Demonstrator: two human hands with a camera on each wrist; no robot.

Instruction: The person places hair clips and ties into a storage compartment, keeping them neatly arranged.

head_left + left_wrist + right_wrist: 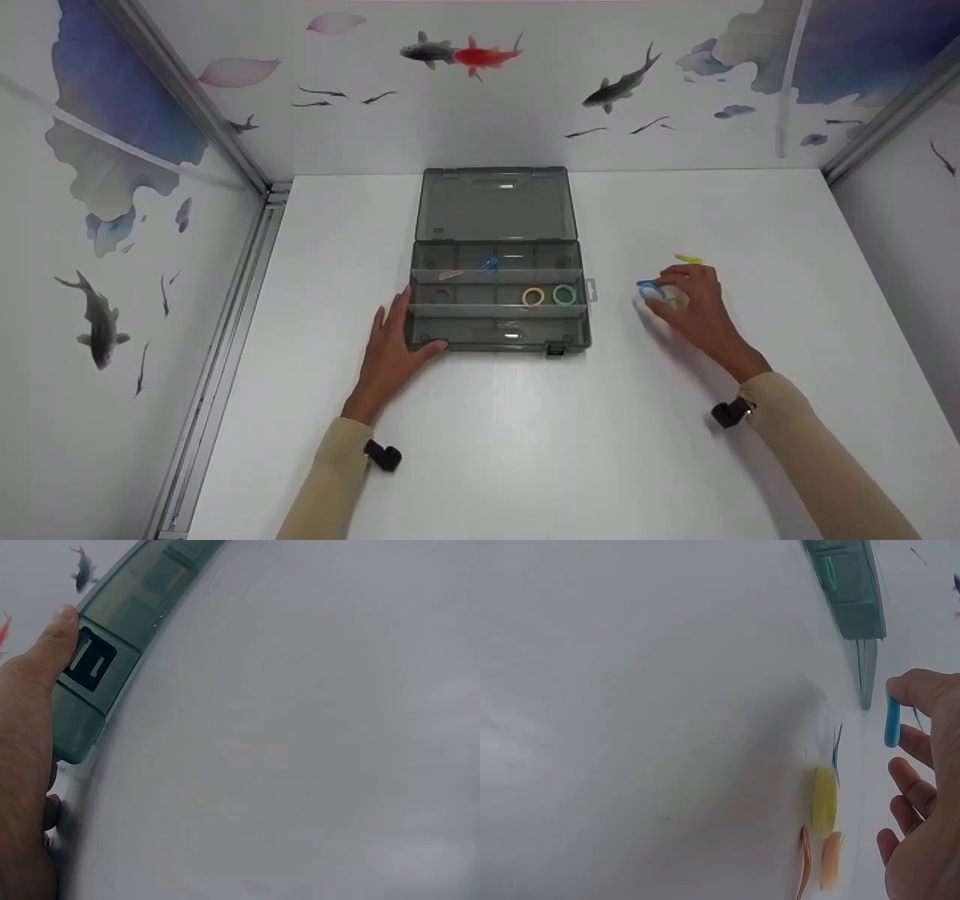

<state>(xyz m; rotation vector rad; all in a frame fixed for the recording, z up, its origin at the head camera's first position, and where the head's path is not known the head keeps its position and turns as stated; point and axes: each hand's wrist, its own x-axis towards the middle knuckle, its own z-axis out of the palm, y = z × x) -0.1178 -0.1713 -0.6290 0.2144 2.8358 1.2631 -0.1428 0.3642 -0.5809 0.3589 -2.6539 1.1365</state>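
Note:
My right hand [694,304] pinches a blue ring [892,720] between thumb and fingertips, over the table to the right of the box. My left hand [390,356] rests at the front left corner of a grey see-through compartment box [457,330], fingers along its left side and thumb on its front edge. The box's lid [495,206] lies folded back. In its middle row are a tan ring [533,297] and a green ring [564,295]. A blue clip-like piece [489,263] and a pink one [450,275] lie in the back row.
A yellow piece [688,259] lies beyond my right hand. The right wrist view shows a thick yellow piece [824,801], a pale orange piece [830,861] and a thin orange one [804,862] on the table. A patterned wall [495,112] stands behind the box.

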